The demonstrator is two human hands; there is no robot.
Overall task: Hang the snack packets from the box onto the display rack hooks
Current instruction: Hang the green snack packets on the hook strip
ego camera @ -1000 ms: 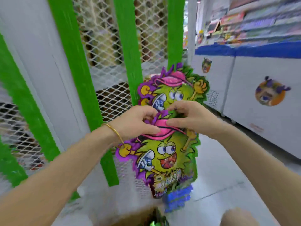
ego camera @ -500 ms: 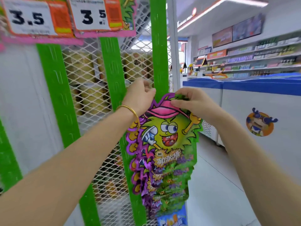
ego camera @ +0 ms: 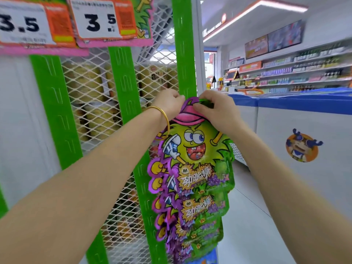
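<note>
A green and purple snack packet (ego camera: 194, 147) with a cartoon face and a pink cap hangs against the right green strip (ego camera: 183, 54) of the display rack. Both hands pinch its top edge at the strip. My left hand (ego camera: 168, 103), with a gold bangle on the wrist, holds the left corner. My right hand (ego camera: 215, 109) holds the top right of the cap. Several more packets (ego camera: 192, 225) of the same kind hang overlapping below it. The hook itself is hidden by my fingers. The box is out of view.
Two other green strips (ego camera: 122, 82) run down a white mesh panel (ego camera: 89, 103). Price cards reading 3.5 (ego camera: 99, 20) hang above. A white and blue chest freezer (ego camera: 304, 130) stands to the right, with a floor aisle between and stocked shelves behind.
The view has lifted from the floor to the rack. Both hands have carried the packet upward along the right green strip and now hold its top against the strip.
</note>
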